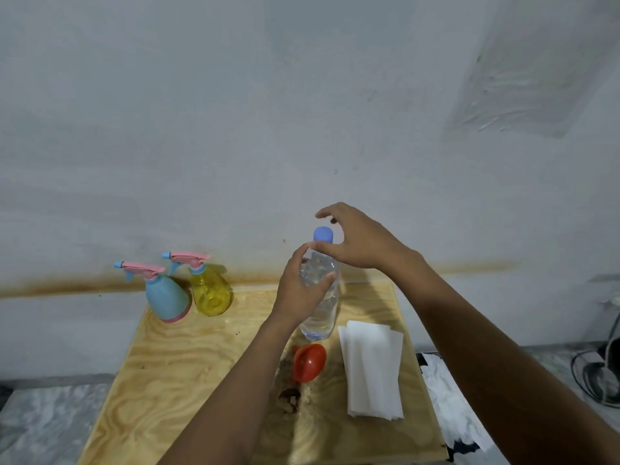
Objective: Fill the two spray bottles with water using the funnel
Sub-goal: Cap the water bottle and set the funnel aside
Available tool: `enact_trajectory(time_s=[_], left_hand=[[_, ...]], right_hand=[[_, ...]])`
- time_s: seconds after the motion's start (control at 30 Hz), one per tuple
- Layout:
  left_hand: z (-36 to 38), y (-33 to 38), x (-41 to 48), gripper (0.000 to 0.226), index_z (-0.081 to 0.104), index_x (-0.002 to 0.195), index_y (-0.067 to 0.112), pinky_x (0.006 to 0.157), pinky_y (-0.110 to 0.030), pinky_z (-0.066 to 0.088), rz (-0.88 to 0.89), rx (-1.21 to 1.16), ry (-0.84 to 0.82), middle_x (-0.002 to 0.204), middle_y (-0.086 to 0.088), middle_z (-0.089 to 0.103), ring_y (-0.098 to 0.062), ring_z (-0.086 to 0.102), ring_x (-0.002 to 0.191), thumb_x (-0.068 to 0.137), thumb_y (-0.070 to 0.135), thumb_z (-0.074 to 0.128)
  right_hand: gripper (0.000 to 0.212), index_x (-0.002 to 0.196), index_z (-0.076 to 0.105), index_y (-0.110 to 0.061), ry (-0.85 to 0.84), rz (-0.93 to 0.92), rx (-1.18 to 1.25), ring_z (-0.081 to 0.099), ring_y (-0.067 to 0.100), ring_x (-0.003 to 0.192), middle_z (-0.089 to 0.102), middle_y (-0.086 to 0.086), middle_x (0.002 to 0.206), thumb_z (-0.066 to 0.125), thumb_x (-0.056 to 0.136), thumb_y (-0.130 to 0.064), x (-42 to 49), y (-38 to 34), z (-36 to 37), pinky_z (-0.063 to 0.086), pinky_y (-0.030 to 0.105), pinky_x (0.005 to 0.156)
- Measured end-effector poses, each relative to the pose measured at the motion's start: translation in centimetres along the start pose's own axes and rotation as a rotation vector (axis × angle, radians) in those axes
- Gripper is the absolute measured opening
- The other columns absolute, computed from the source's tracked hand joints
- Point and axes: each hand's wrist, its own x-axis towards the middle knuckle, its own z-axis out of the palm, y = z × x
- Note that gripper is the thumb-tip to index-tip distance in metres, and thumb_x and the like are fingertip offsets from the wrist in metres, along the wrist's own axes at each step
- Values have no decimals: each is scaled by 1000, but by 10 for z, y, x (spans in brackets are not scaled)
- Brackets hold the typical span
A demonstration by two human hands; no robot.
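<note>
A clear water bottle [322, 317] with a blue cap [323, 235] stands upright on the plywood table [174, 364]. My left hand [302, 290] grips its upper body. My right hand [355, 239] hovers round the cap, thumb under it and fingers arched above, apparently not closed on it. A red funnel [308, 362] lies on its side just in front of the bottle. Two spray bottles stand at the back left with pink trigger heads on: a blue one [166, 297] and a yellow see-through one [211, 293].
A stack of white paper towels [372, 367] lies to the right of the funnel. The table stands against a pale stained wall. Crumpled white paper [449, 407] and dark cables [600, 374] lie on the floor to the right.
</note>
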Motion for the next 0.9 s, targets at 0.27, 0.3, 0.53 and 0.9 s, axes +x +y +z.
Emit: enact_trajectory(time_s=[0.27, 0.3, 0.53, 0.9], left_hand=[[2, -1, 0, 74, 38, 145, 30, 99, -26, 44, -45, 16, 11, 128, 5, 52, -10, 52, 118, 83, 35, 78], [2, -1, 0, 74, 37, 145, 31, 98, -25, 44, -49, 13, 11, 128, 6, 52, -10, 52, 118, 83, 34, 77], [3, 0, 1, 67, 42, 141, 32, 96, -29, 48, -33, 12, 10, 121, 7, 52, -11, 53, 115, 83, 33, 77], [1, -4, 1, 75, 39, 145, 31, 100, -27, 45, -57, 8, 2, 127, 6, 52, -11, 52, 119, 81, 37, 79]], right_hand=[[37, 131, 58, -29, -86, -89, -97, 44, 5, 105, 60, -12, 127, 60, 95, -36, 0, 5, -6, 31, 20, 85], [37, 131, 58, -27, -64, -79, -78, 45, 7, 109, 61, -10, 127, 61, 94, -36, 0, 4, -3, 31, 20, 86], [43, 123, 63, -15, 165, 106, 13, 51, 18, 118, 64, 1, 120, 68, 89, -39, -2, -4, 24, 39, 23, 89], [39, 133, 58, -28, -133, -74, -43, 45, 5, 103, 60, -8, 126, 59, 96, -39, 5, 9, -3, 35, 22, 90]])
